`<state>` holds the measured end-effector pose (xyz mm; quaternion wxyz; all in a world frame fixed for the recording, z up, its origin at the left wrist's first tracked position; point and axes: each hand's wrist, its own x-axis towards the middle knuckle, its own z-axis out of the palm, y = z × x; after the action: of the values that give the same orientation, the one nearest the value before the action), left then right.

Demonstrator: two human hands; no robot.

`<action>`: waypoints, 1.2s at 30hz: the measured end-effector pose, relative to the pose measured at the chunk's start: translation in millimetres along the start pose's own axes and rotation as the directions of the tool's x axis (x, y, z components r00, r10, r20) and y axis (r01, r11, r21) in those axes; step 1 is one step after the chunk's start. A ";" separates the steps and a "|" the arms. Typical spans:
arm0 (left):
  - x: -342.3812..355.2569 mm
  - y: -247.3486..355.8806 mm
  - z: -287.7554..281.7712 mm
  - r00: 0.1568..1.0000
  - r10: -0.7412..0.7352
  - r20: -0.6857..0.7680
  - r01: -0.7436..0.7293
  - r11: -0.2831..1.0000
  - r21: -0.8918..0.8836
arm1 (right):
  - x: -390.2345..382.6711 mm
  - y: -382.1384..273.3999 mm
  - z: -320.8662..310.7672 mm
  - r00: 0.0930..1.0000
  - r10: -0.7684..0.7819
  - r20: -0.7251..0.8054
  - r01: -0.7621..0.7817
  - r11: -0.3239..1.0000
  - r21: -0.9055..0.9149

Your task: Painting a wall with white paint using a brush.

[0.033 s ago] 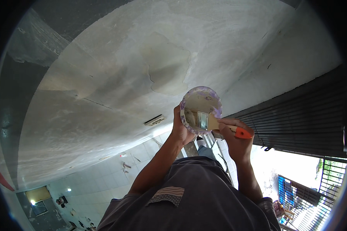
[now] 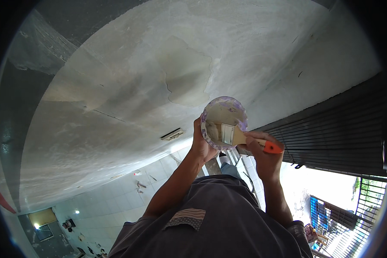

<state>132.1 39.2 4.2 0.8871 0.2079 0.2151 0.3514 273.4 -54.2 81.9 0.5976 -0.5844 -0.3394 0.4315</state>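
A round tub (image 2: pixel 222 107) with a pale inside and purple smears round its rim is tipped so that its mouth faces me. My left hand (image 2: pixel 200 139) is wrapped round the tub's left side and underside. In my right hand (image 2: pixel 264 155) is a flat paintbrush (image 2: pixel 240 136) with a wooden handle, an orange handle end and a shiny metal band. Its bristles dip inside the tub, close to the lower wall, where pale, wet-looking material lies. Whether the bristles touch that material I cannot tell.
Ahead spreads a large grey-white plastered surface (image 2: pixel 129 73) with an irregular damp-looking patch (image 2: pixel 187 73). A dark slatted shutter (image 2: pixel 331 124) runs along the right, above a bright opening with a metal grille (image 2: pixel 370 198). White wall tiles (image 2: pixel 116 193) show at lower left.
The paintbrush and my right hand have shifted very slightly to the right. The tub and my left hand have stayed in place.
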 end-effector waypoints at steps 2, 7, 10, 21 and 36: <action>-0.1 0.2 2.1 1.000 -0.004 -0.003 0.004 1.000 0.006 | 3.0 1.5 -2.9 0.997 0.060 -0.053 -0.053 0.989 0.136; 1.0 3.6 5.0 0.999 -0.011 -0.039 0.010 1.000 -0.022 | 13.4 18.4 -25.2 0.983 0.181 -0.026 -0.145 0.861 0.488; 5.1 3.2 4.8 1.000 -0.002 -0.013 0.001 0.999 -0.036 | 18.0 31.9 -34.6 0.975 0.216 0.049 -0.192 0.715 0.673; 4.9 -18.8 -19.5 0.999 0.048 0.024 -0.046 0.997 -0.061 | 98.5 -77.7 -104.9 0.843 -0.350 -0.407 0.534 0.457 0.712; 21.7 -42.2 -32.9 0.997 -0.073 -0.034 0.069 0.991 -0.116 | 200.8 -334.7 -200.4 0.076 -0.988 0.132 0.573 -0.065 -0.817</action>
<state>151.7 33.7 -49.9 0.9053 0.1422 0.2187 0.3352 575.4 66.2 376.4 0.5136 -0.5003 -0.5779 -0.3899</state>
